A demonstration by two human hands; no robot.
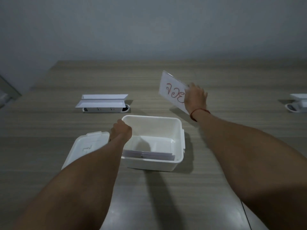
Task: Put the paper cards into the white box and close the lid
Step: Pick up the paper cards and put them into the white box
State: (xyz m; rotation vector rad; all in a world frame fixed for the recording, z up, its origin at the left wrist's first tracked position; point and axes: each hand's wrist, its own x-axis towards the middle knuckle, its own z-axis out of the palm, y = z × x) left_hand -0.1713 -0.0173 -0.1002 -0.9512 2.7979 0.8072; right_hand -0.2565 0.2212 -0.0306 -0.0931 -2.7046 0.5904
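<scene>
The white box [166, 123] stands open in the middle of the wooden table. Several paper cards [156, 155] lie inside it against the near wall. My left hand [121, 130] grips the box's far left rim. The box's white lid [84, 146] lies flat on the table to the left, partly under my left forearm. My right hand [196, 97] is raised above the table behind and to the right of the box, holding a tilted white paper card [172, 92] with red writing on it.
A white socket unit with its flaps open [103, 103] is set into the table behind the box on the left. A second such unit [297, 103] sits at the right edge. The wall runs along the table's far edge.
</scene>
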